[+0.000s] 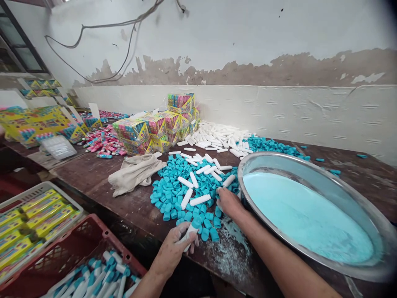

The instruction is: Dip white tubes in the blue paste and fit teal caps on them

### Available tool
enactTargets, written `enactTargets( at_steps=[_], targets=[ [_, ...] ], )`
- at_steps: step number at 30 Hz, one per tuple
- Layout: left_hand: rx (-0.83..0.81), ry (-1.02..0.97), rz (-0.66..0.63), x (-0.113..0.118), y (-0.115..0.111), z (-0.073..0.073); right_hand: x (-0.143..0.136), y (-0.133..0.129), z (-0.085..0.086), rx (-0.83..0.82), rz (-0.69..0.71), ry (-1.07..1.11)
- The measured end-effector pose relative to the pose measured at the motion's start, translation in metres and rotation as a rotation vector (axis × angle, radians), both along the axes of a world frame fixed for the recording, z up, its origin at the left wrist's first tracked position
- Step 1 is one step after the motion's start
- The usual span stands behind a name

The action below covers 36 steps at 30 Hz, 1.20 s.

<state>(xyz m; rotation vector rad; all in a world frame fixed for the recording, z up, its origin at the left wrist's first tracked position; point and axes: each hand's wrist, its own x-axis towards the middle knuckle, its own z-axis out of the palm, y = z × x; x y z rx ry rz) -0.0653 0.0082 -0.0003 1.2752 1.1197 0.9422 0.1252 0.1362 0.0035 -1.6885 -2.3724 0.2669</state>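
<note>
Near the table's front edge, my left hand [178,244] is closed around a white tube with a blue cap [195,222]. My right hand [228,202] is at the right side of the pile of blue caps [173,178], beside the basin; its fingertips are partly hidden, and what they hold, if anything, cannot be made out. Several loose white tubes [200,200] lie on top of the caps. Behind them is a larger heap of white tubes [217,134].
A metal basin [310,215] of light blue powder stands at right. A cloth [136,171] lies left of the caps. Filled display boxes [158,124] are stacked behind. At lower left are a red crate [93,236] with capped tubes and a white basket [72,200].
</note>
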Motion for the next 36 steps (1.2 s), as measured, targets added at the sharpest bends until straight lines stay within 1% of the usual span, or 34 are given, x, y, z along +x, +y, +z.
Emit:
enactTargets(
  at_steps=[3,5,7,9,10,11,14,16,17,19,22,24,27,30,32,34,36],
  targets=[
    [-0.002,-0.059,-0.005,0.003,0.001,0.001,0.004,-0.009,0.001,-0.018,0.090,0.124],
    [-0.026,-0.108,-0.011,0.007,0.003,0.000,0.006,-0.019,-0.002,-0.030,0.163,0.254],
    [-0.049,-0.144,0.001,0.012,0.007,-0.003,0.008,-0.027,-0.006,-0.027,0.181,0.371],
    [-0.058,-0.179,0.046,0.017,0.011,-0.007,0.008,-0.032,-0.007,-0.020,0.164,0.420],
    [-0.059,-0.195,0.071,0.019,0.013,-0.009,0.009,-0.033,-0.005,-0.023,0.162,0.417],
    [-0.060,-0.210,0.091,0.020,0.014,-0.010,0.009,-0.035,-0.002,-0.038,0.191,0.414],
    [-0.062,-0.226,0.124,0.021,0.015,-0.013,0.010,-0.048,0.014,-0.132,0.378,0.374],
    [-0.052,-0.237,0.158,0.022,0.014,-0.014,0.009,-0.064,0.023,-0.202,0.480,0.299],
    [-0.041,-0.247,0.181,0.022,0.013,-0.015,0.009,-0.074,0.025,-0.227,0.507,0.257],
    [-0.013,-0.263,0.221,0.021,0.012,-0.015,0.006,-0.094,0.025,-0.241,0.545,0.169],
    [0.001,-0.278,0.237,0.019,0.011,-0.015,0.001,-0.120,0.015,-0.185,0.603,0.008],
    [-0.004,-0.284,0.230,0.016,0.011,-0.014,-0.002,-0.128,0.007,-0.150,0.594,-0.066],
    [-0.018,-0.257,0.184,0.014,0.007,-0.009,-0.003,-0.129,0.000,-0.155,0.520,-0.041],
    [-0.063,-0.158,0.041,0.017,0.002,-0.007,0.003,-0.122,0.002,-0.170,0.408,0.058],
    [-0.081,-0.107,-0.044,0.022,0.001,-0.008,0.009,-0.117,0.005,-0.183,0.366,0.126],
    [-0.070,-0.090,-0.063,0.029,0.001,-0.012,0.014,-0.114,0.008,-0.184,0.354,0.201],
    [-0.045,-0.087,-0.050,0.035,0.004,-0.015,0.017,-0.113,0.009,-0.175,0.347,0.278]
  ],
)
